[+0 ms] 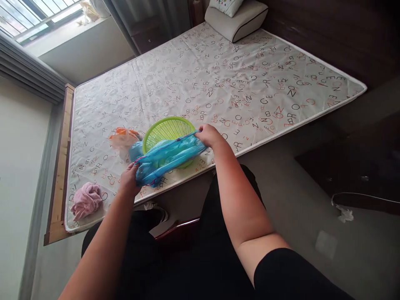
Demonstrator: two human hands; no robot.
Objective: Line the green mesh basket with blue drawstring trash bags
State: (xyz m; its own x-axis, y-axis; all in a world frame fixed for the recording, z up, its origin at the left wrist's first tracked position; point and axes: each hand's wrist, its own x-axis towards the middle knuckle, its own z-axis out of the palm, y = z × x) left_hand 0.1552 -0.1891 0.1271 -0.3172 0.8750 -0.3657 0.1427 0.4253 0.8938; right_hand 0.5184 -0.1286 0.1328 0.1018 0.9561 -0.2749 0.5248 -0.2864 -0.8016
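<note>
A thin blue plastic bag (170, 156) is stretched sideways between my two hands. My left hand (128, 180) pinches its left end, where a pinkish edge shows. At the other end, my right hand (210, 135) has its fingers closed on the bag's upper corner. Just behind the bag is a lime-green plastic basket (168, 125) with a mesh wall; the bag hides its lower front. Left of the basket lies a crumpled orange and clear plastic bag (123, 137), close to some bluish plastic.
The mattress (187, 91), printed with letters, rests on a wooden bed frame (59, 187). A crumpled pink towel (86, 201) lies at its near left corner. Pillows (236, 21) sit at the far end. A white cable (364, 194) runs at right.
</note>
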